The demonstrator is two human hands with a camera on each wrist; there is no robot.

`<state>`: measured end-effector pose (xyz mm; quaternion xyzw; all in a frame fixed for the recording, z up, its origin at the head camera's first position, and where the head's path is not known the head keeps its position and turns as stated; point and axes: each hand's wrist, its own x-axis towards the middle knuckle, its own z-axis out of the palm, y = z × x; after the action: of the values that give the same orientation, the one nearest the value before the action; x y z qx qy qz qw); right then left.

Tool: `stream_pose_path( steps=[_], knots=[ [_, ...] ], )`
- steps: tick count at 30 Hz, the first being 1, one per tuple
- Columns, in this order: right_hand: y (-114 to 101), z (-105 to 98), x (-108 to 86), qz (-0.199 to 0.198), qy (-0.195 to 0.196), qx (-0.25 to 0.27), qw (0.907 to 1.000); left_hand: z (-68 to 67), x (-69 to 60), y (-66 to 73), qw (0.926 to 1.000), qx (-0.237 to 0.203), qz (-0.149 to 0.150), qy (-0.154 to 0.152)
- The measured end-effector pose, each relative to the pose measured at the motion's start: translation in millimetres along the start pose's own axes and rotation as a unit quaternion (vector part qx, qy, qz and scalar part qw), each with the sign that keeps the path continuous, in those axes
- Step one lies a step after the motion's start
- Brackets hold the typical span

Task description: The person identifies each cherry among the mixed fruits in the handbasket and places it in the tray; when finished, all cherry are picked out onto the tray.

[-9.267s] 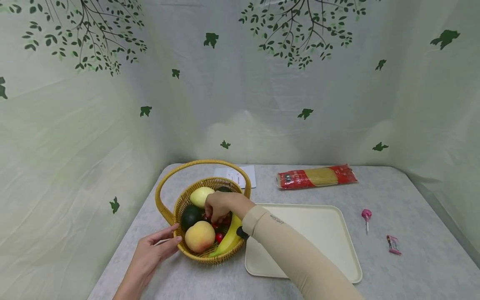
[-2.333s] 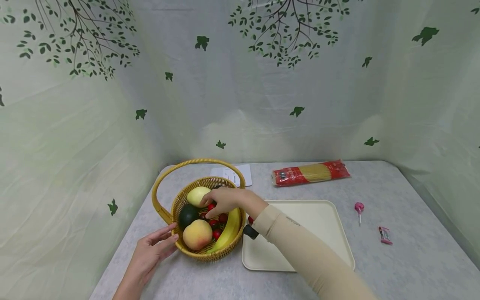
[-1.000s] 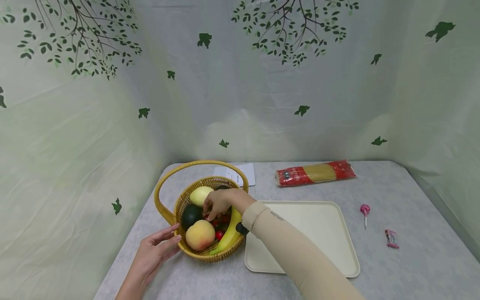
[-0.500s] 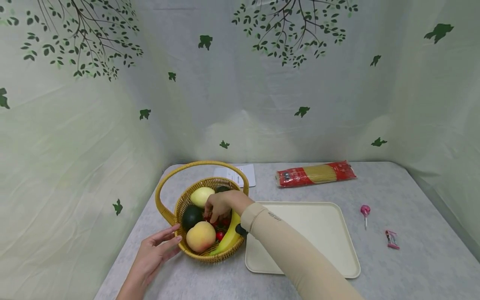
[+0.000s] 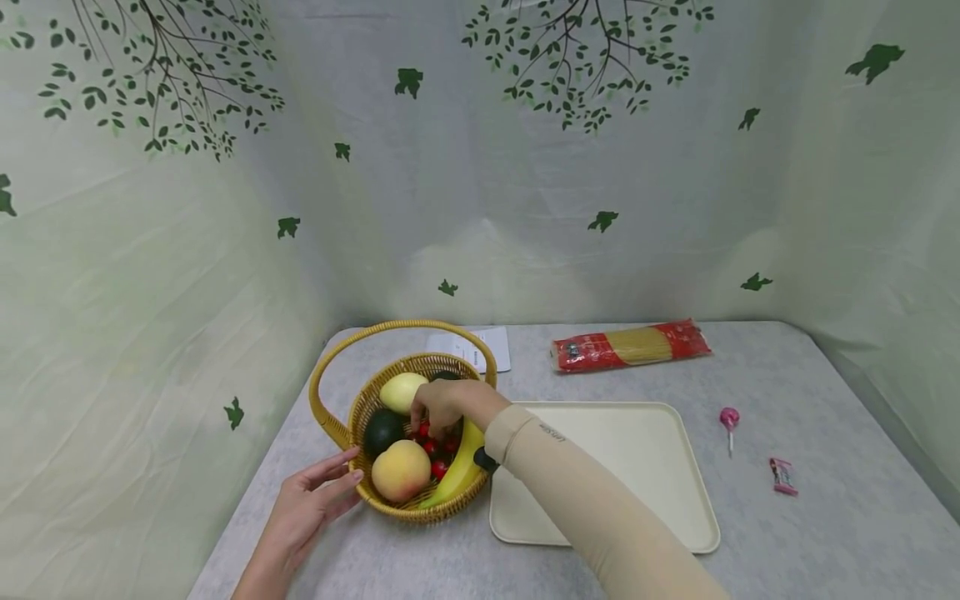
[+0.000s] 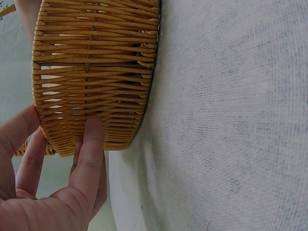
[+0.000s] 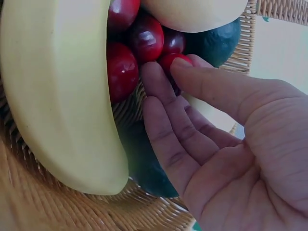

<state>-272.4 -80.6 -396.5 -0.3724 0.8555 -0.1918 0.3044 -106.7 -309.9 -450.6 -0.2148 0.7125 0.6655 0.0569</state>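
Cherries (image 7: pixel 147 39) | round, glossy, bright to dark red | beside banana (image 7: pixel 62 91)

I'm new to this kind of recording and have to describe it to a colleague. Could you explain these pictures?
There is no robot here, only a person's two bare hands. The wide picture comes from a camera worn on the head; the two close ones come from wrist cameras, each showing that hand's work.

On the grey table stands a wicker basket holding a banana, a peach-like fruit, a pale yellow fruit, dark green fruits and small red fruits. Nearby are a cream tray, a red packet, a lollipop, a wrapped sweet and a white card.

The left hand touches the basket's side. The right hand reaches inside, at the small red fruits; whether it grips one is unclear.
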Motion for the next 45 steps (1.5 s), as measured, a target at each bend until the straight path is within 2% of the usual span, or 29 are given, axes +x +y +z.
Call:
stream_pose_path(
  steps=[16,23,37,45],
  knots=[
    [8.2,-2.2,-7.6,-0.013,0.014,-0.018,0.9997,1.1,2.7,-0.1,1.0000,0.003,-0.002,0.000],
    [9.4,-9.6,-15.6,-0.051,0.028,-0.053,0.9969,1.0,2.0,0.3,1.0000,0.007,-0.003,0.004],
    [7.3,-19.7,-29.3,-0.103,0.042,-0.053,0.9924,3.5,2.4,2.0,0.9999,0.011,-0.002,0.005],
    [8.9,-26.5,-42.4,-0.148,0.069,-0.079,0.9834,2.7,1.7,1.8,0.9999,0.012,0.001,0.009]
  ],
)
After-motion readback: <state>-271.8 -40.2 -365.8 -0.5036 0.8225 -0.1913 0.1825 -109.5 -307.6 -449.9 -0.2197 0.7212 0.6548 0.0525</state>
